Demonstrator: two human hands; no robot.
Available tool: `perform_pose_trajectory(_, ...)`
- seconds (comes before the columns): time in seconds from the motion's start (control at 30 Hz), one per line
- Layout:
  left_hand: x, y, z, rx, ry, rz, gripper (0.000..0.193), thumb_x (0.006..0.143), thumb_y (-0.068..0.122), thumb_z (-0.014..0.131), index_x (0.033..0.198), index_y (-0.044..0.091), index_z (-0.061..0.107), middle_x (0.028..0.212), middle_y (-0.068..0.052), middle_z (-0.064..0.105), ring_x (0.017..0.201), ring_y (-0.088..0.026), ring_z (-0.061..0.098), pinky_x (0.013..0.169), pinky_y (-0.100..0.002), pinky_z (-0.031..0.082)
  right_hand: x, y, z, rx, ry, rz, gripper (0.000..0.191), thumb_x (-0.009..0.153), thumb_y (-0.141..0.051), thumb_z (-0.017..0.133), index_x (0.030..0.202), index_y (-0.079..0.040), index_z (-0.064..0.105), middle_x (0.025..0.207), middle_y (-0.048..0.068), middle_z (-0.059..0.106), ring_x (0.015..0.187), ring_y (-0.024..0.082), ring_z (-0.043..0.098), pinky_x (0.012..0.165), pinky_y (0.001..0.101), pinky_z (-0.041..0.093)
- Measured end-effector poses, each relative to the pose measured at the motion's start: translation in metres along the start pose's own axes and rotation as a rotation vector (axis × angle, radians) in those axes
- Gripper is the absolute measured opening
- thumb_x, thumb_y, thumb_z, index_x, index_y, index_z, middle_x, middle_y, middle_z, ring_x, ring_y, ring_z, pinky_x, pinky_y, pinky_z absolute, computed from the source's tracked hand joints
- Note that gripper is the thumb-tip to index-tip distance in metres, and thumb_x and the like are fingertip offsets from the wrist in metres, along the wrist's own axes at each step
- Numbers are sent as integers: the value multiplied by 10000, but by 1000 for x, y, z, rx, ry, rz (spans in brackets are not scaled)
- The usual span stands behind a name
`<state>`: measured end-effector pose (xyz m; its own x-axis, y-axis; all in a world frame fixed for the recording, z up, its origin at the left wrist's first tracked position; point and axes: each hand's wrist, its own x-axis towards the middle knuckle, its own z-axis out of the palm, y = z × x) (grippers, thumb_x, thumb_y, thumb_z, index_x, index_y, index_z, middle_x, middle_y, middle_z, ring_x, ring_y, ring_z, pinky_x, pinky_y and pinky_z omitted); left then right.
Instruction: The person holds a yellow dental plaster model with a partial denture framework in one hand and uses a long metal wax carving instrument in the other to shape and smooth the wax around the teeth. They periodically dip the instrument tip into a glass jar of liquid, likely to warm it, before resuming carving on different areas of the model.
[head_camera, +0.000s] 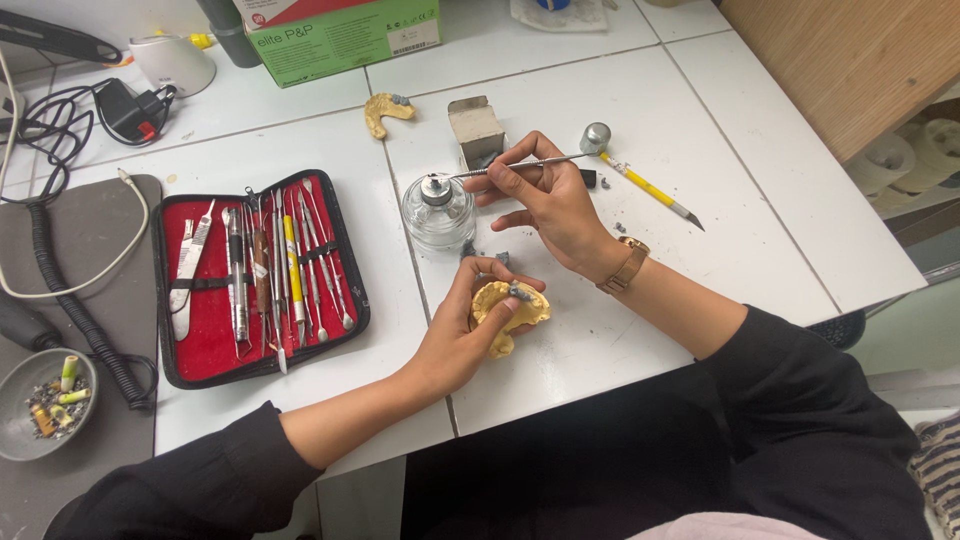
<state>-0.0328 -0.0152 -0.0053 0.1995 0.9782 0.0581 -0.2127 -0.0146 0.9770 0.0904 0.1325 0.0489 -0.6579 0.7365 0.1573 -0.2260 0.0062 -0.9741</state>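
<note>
Cradling yellow cast (510, 312), left hand (455, 340) beneath

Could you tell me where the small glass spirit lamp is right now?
In the head view, the glass spirit lamp stands on the white table, between the red instrument case and the right hand.

green box (345, 35): top cut by frame edge | grey bowl (20, 430) left of red tool case (205, 320): partly cut off, contents too small to tell | yellow cast (510, 312): underside hidden by left hand (462, 335)
</note>
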Motion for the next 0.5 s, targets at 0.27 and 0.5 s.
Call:
perform_pose_trajectory(0.27,1,0,-1,-13,0,-5,178,1062,118,450,1217,91,365,1363,-164,611,1259,-210,626,995,-370,555,1,-1,0,24,1,1,225,1011,-261,665,1082,-112,512,1114,163,767,991,195,754,685,316,673)
perform_pose_trajectory(0.5,-3,6,-2,15,-24,36,395,944,48,582,1250,91,335,1390,-173,593,1268,-220,614,1033,-361,547,0,1,0,39,16,-33,228,1017,-251,676,1088,-116,507,1115,170,765,973,201,749,674,318,665)
